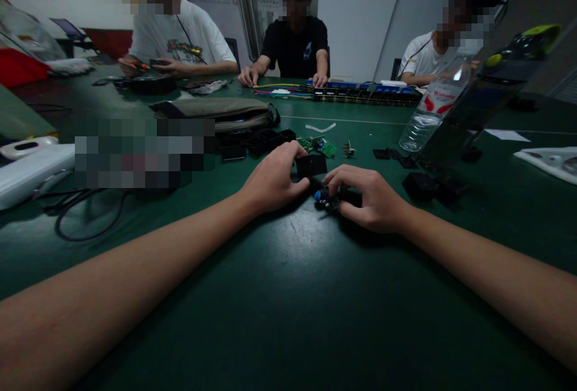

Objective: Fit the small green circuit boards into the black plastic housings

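My left hand is closed round one end of a small black plastic housing, thumb below and fingers behind it. Just to its right, my right hand pinches a small electronic part with a blue piece low over the green table. Its fingers hide much of that part, so its full shape cannot be made out. The housing and the part are close together but apart. Beyond my hands lie several green circuit boards and a small metal-pinned component.
Black housings lie right of my right hand, with a water bottle and a dark tall bottle behind. A grey-green pouch and a looped cable are on the left. Three people sit across, one touching a blue-and-black strip.
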The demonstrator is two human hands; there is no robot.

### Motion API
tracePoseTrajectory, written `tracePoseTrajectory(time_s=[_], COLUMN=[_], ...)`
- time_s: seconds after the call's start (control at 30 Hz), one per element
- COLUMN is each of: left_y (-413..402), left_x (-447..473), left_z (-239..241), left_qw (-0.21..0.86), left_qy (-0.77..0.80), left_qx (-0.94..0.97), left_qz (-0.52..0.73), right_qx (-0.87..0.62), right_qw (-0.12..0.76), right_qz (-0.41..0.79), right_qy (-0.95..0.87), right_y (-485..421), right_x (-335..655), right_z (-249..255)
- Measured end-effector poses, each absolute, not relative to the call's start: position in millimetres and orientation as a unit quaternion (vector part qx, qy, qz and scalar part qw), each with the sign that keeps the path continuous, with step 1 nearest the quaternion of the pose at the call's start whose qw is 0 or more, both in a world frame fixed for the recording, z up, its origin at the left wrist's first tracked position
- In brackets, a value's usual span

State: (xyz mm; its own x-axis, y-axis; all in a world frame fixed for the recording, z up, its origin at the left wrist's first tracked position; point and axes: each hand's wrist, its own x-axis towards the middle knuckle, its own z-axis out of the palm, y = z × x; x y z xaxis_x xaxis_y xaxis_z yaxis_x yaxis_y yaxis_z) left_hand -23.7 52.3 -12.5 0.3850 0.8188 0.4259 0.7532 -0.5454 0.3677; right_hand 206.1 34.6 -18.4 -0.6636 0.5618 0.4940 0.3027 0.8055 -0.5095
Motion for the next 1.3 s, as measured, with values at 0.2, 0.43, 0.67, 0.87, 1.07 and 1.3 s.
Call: tracePoseTrajectory(time_s=[0.2,0.43,0.67,0.87,1.07,1.3], left_y=[52.1,51.3,54.4,53.7,53.8,53.3], left_x=[-23.9,-23.9,-24.5,-24.1,-24.5,-24.0], left_z=[-12.3,-11.8,-14.9,-14.8,-15.0,-14.8], left_qw=[0.048,0.055,0.059,0.069,0.067,0.068], left_qy=[0.47,0.465,0.478,0.484,0.489,0.494], left_qx=[0.836,0.838,0.833,0.828,0.828,0.828], left_qz=[0.279,0.281,0.273,0.274,0.266,0.256], right_qx=[-0.24,-0.265,-0.301,-0.337,-0.378,-0.389], right_qw=[0.323,0.32,0.337,0.371,0.356,0.358], right_qz=[0.208,0.203,0.207,0.179,0.186,0.189], right_qy=[-0.892,-0.887,-0.868,-0.847,-0.834,-0.828], right_y=[33.6,33.0,33.1,35.5,36.7,38.4], right_x=[206.6,204.8,203.2,203.2,202.3,202.3], right_z=[-16.6,-17.0,-19.3,-19.8,-20.0,-21.5])
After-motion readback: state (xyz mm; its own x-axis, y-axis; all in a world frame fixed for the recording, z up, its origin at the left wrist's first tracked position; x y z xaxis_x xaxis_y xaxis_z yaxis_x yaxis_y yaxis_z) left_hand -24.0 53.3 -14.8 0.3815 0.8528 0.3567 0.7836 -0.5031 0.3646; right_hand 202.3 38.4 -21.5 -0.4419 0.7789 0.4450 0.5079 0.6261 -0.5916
